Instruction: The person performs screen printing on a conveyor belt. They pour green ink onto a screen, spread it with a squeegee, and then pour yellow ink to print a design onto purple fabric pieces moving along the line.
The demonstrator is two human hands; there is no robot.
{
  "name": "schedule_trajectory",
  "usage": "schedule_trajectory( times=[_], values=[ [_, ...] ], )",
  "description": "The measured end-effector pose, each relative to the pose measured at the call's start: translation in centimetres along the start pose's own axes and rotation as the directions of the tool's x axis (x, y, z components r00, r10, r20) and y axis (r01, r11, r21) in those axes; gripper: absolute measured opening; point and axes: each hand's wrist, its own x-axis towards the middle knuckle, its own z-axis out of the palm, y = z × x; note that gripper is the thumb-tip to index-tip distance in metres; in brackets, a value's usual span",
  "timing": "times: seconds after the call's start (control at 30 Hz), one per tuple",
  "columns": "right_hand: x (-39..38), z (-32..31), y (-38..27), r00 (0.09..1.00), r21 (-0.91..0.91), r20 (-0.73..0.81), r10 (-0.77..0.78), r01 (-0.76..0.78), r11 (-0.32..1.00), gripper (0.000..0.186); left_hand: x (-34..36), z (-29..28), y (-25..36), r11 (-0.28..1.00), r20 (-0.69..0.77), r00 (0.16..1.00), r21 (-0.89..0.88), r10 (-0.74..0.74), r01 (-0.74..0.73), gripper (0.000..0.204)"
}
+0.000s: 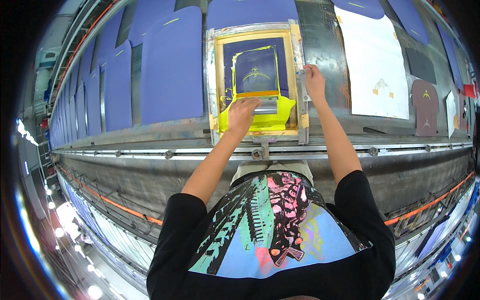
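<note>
A silk-screen frame (296, 47) lies on the long table in front of me, its mesh ringed with bright yellow ink (285, 117). My left hand (242, 114) is closed around the left end of a squeegee (267, 105), which has a metal holder and an orange blade. The blade rests on the mesh just below the arched design, and yellow ink is pooled on the near side. My right hand (314, 84) is closed at the frame's right edge, against a metal bracket (303, 86); its fingertips are partly hidden.
Blue fabric panels (172, 70) lie in a row to the left, and another sits under the frame. To the right are a white sheet (375, 65) with tape bits and a maroon printed piece (426, 107). A metal rail (200, 151) runs along the table's near edge.
</note>
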Motion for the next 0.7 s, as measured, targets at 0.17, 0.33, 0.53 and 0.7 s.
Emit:
schedule_trajectory(
  times=[0.17,0.33,0.53,0.7],
  values=[
    [0.4,-0.1,-0.7,0.989,-0.04,-0.072,-0.129,0.126,0.991,0.019,-1.5,-0.7,-0.4,0.997,0.029,0.999,-0.071,0.019,-0.017,0.049],
    [-1.1,-0.1,-7.2,0.983,-0.054,-0.092,-0.161,0.157,0.986,0.02,-3.3,-4.1,-0.6,0.988,-0.081,0.997,-0.154,0.009,-0.021,0.051],
    [-6.1,7.8,-17.0,0.966,-0.047,-0.081,-0.245,0.242,0.969,0.02,-6.6,-11.0,-8.8,0.98,-0.135,0.989,-0.198,-0.058,0.031,0.053],
    [-10.7,20.1,-17.5,0.952,0.036,-0.125,-0.278,0.285,0.958,0.018,-10.6,-15.2,-19.9,0.981,-0.081,0.996,-0.194,-0.04,0.024,0.057]
  ],
)
